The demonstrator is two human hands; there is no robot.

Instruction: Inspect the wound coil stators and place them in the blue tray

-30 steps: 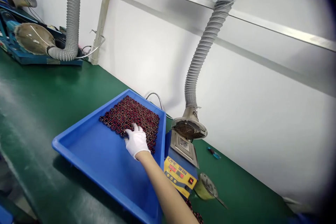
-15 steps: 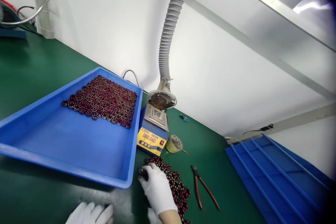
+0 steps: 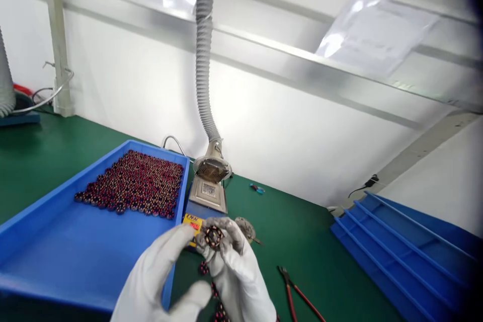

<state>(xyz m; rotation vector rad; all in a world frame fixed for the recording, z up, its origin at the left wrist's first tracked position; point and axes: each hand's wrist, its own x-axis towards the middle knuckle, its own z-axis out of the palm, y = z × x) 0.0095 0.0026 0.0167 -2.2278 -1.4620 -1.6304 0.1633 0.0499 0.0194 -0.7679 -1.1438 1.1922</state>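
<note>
My right hand (image 3: 241,271), in a white glove with greyed fingertips, pinches a small dark ring with copper-coloured segments (image 3: 210,242). The ring is held up in front of a blue and yellow soldering pot (image 3: 192,222). Beside it, my white-gloved left hand (image 3: 156,271) has thumb and fingers apart and holds nothing; its fingertips are close to the ring. Several similar rings (image 3: 204,267) lie on the green table under the hands, mostly hidden. Many more are packed at the far end of a blue tray (image 3: 113,246) on the left.
A grey exhaust hose (image 3: 204,60) ends in a hood (image 3: 212,168) over the pot. Behind my right hand stands a small round container (image 3: 245,228). Red-handled pliers (image 3: 290,287) lie on the right, near stacked blue trays (image 3: 385,246). Small blue-tipped tool (image 3: 257,188) lies farther back.
My right hand has risen from the pile on the table with a ring between its fingers. My left hand has come up beside it and spread its fingers. The view has tilted upward.
</note>
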